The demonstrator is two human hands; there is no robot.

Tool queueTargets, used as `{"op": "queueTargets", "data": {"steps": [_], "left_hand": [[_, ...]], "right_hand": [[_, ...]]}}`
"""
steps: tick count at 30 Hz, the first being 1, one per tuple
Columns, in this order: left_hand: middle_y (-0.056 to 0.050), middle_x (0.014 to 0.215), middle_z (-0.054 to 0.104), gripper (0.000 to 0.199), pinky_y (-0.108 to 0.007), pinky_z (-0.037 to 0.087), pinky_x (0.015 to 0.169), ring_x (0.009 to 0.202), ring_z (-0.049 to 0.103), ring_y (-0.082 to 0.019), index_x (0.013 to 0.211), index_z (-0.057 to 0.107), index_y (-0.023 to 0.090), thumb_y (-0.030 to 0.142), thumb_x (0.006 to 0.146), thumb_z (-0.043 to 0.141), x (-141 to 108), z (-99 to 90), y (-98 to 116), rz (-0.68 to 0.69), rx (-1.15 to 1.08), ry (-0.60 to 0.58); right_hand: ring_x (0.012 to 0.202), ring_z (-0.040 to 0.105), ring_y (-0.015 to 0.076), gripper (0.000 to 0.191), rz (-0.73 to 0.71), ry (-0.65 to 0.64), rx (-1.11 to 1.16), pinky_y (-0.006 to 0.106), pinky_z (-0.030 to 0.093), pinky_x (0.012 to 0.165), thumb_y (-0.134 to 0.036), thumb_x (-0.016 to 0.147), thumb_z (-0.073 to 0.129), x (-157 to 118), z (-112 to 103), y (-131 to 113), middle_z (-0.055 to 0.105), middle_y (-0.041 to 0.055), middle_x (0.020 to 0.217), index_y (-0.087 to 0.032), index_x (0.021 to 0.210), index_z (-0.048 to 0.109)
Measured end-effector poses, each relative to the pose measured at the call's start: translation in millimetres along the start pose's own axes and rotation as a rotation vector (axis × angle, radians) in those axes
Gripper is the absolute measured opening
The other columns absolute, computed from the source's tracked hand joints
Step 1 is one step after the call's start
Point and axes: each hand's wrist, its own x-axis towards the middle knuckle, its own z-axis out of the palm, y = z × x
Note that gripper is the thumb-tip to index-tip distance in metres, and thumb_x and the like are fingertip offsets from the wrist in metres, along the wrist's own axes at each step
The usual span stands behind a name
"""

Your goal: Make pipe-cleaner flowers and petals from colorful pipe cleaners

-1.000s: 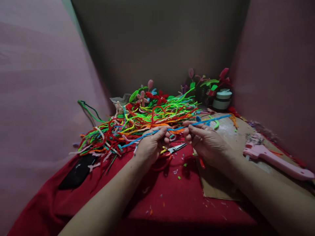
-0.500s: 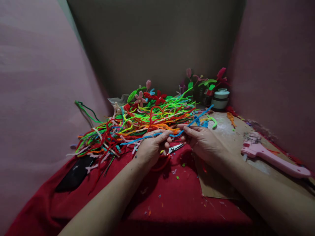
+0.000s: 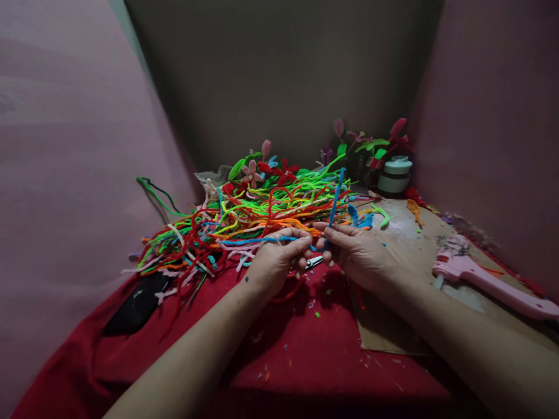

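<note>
A blue pipe cleaner (image 3: 336,198) runs between my two hands above the red cloth. My left hand (image 3: 279,259) pinches it near its middle, and one length of it trails off to the left over the pile. Close beside it, my right hand (image 3: 349,244) grips the other part between thumb and fingers. From there the free end stands up steeply, with a bend between the hands. Just below and behind the fingers lie scissors (image 3: 313,263), partly hidden. A heap of many-coloured pipe cleaners (image 3: 262,209) spreads right behind both hands.
A pink glue gun (image 3: 484,279) rests on a cardboard sheet (image 3: 393,331) at the right. Fuzzy flowers (image 3: 283,171) and a pale lidded jar (image 3: 395,174) stand at the back. A black phone (image 3: 137,305) lies at the left on the red cloth (image 3: 262,361).
The right-hand end of the blue pipe cleaner has swung from slanting right to nearly upright, bending between my hands. Both hands stay close together, still pinching it.
</note>
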Motion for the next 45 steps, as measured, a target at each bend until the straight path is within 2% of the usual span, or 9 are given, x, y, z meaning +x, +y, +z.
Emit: {"op": "queueTargets", "data": {"steps": [4,8,11,13,18,27,32,39,45], "left_hand": [[0.001,0.062,0.058,0.019,-0.017,0.038,0.042,0.046,0.048,-0.006,0.082,0.059,0.015,0.031,0.073,0.064,-2.0,-1.0,3.6,0.033,0.1,-0.014],[-0.004,0.078,0.063,0.023,-0.019,0.042,0.053,0.061,0.055,-0.009,0.09,0.065,0.013,0.02,0.068,0.067,-1.3,-6.1,11.8,0.083,0.333,-0.197],[-0.001,0.068,0.06,0.019,-0.016,0.038,0.048,0.053,0.051,-0.007,0.087,0.065,0.013,0.019,0.07,0.065,1.9,-10.5,14.8,0.152,0.435,-0.075],[0.0,0.067,0.059,0.017,-0.017,0.036,0.042,0.046,0.048,-0.005,0.086,0.063,0.013,0.025,0.074,0.062,4.5,-12.4,14.8,0.161,0.376,0.021],[0.002,0.065,0.057,0.023,-0.017,0.035,0.035,0.04,0.049,-0.006,0.076,0.056,0.014,0.035,0.072,0.065,7.2,-11.4,13.2,0.189,0.131,0.016],[0.003,0.044,0.052,0.025,-0.014,0.029,0.032,0.031,0.042,-0.003,0.059,0.053,0.013,0.028,0.079,0.057,4.9,-8.8,13.5,0.144,0.248,0.209],[0.007,0.034,0.043,0.03,-0.014,0.024,0.028,0.025,0.033,-0.004,0.057,0.046,0.016,0.033,0.082,0.051,6.3,-10.7,14.3,0.143,0.221,0.28],[0.004,0.043,0.05,0.031,-0.016,0.031,0.03,0.03,0.04,-0.005,0.06,0.051,0.014,0.037,0.08,0.054,5.4,-18.7,17.3,0.134,0.152,0.128],[0.004,0.052,0.052,0.026,-0.013,0.033,0.033,0.034,0.042,-0.002,0.063,0.052,0.013,0.034,0.076,0.061,1.6,-13.4,15.7,0.111,0.097,0.072]], "right_hand": [[0.046,0.053,0.0075,0.021,-0.005,0.0,-0.017,0.019,0.039,0.042,-0.025,0.068,0.071,-0.5,0.6,-0.6,0.062,0.0001,0.062,-0.014,0.085,0.067],[0.043,0.048,0.006,0.019,0.003,0.015,-0.062,0.018,0.036,0.04,-0.028,0.068,0.069,-4.2,2.2,-4.8,0.057,-0.0017,0.055,-0.015,0.082,0.068],[0.039,0.041,0.0052,0.016,0.038,0.003,-0.149,0.019,0.03,0.037,-0.028,0.068,0.068,-8.8,4.3,-7.4,0.05,-0.0037,0.049,-0.016,0.079,0.07],[0.038,0.037,0.0051,0.015,0.073,-0.024,-0.195,0.019,0.025,0.036,-0.028,0.067,0.068,-11.8,6.2,-6.9,0.048,-0.0043,0.047,-0.017,0.076,0.07],[0.035,0.031,0.0042,0.021,0.092,-0.037,-0.407,0.022,0.016,0.037,-0.034,0.067,0.07,-17.0,12.4,-1.2,0.044,-0.0053,0.04,-0.015,0.058,0.062],[0.037,0.027,0.004,0.025,0.044,-0.007,-0.554,0.023,0.014,0.04,-0.038,0.065,0.069,-20.2,18.4,0.1,0.042,-0.0054,0.038,-0.014,0.057,0.063],[0.036,0.026,0.0035,0.027,0.059,0.025,-0.585,0.023,0.012,0.038,-0.037,0.065,0.069,-21.6,19.4,-1.6,0.041,-0.0062,0.038,-0.014,0.056,0.06],[0.036,0.027,0.0029,0.024,0.067,0.019,-0.563,0.021,0.014,0.036,-0.034,0.065,0.07,-21.8,17.9,-1.2,0.042,-0.0058,0.04,-0.013,0.057,0.061],[0.038,0.041,0.0054,0.021,0.047,-0.162,-0.491,0.017,0.029,0.037,-0.034,0.076,0.063,-20.0,13.8,2.7,0.052,-0.0044,0.047,-0.015,0.084,0.065]]}}
